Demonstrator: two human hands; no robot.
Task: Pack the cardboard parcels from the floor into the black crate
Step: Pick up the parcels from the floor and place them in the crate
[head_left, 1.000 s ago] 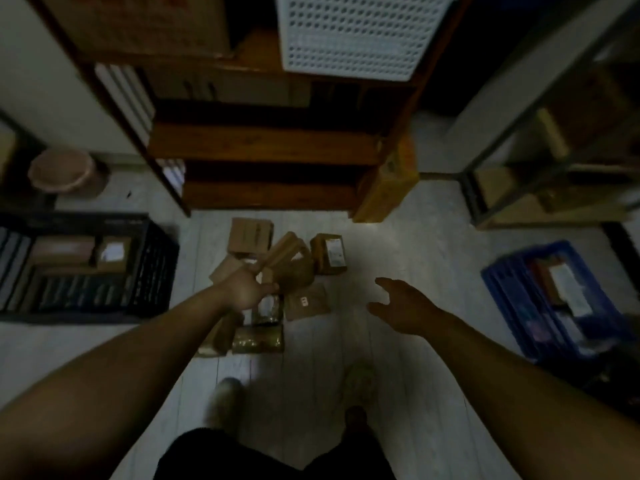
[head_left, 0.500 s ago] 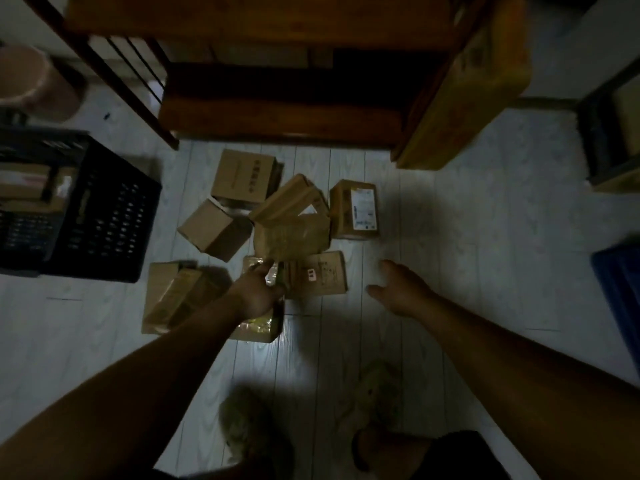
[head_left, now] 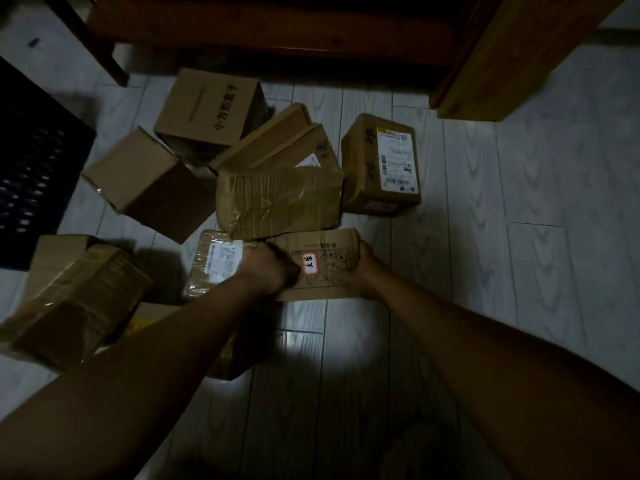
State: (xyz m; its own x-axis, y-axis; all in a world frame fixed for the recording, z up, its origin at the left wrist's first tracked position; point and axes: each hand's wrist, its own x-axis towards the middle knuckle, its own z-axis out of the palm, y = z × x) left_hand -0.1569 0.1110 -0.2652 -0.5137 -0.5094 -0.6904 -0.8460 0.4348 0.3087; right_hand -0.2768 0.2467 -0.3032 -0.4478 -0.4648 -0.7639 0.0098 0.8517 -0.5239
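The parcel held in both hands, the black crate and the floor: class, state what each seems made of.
Held parcel: matte brown cardboard, printed line drawing, pink-edged sticker. Black crate: probably moulded plastic, going by its perforated lattice wall. Floor: pale wood-grain planks, perhaps laminate, glossy where light reflects.

A single head-worn, wide-angle view looks steeply down and forward from above the floor point(head_left: 519, 237), close over a cluster of parcels point(head_left: 277, 199) at frame centre. The crate point(head_left: 31, 168) is cut by the left edge, a wooden shelf point(head_left: 277, 26) by the top, and both forearms enter from the bottom corners.
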